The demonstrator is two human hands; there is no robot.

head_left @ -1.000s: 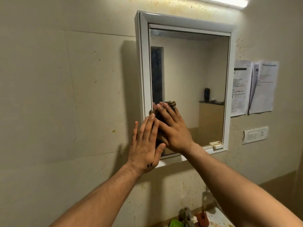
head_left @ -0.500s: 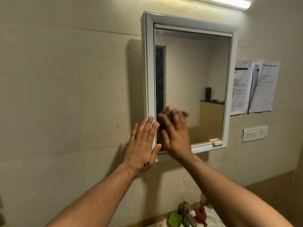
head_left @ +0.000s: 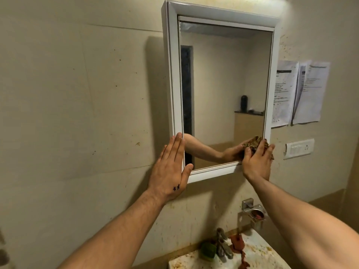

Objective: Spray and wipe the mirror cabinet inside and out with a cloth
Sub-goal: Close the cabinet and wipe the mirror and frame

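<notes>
Since half a second ago, the right hand (head_left: 256,162) has slid with the cloth (head_left: 254,142) from the lower left of the glass to its lower right corner. Its grip is spread, fingers flat, pressing the cloth on the mirror cabinet (head_left: 173,74); the left hand (head_left: 169,171), also flat with fingers together, rests on the left frame. Remaining glass lies above and left of the cloth, along the tall upright axis, so I judge upward strokes come next. Writing on the papers (head_left: 303,90) is too small to read

cabinet frame (head_left: 174,74): white | cloth (head_left: 254,142): brown, dark-striped | wall (head_left: 77,94): beige, speckled | sink (head_left: 272,257): white, rust-stained
</notes>
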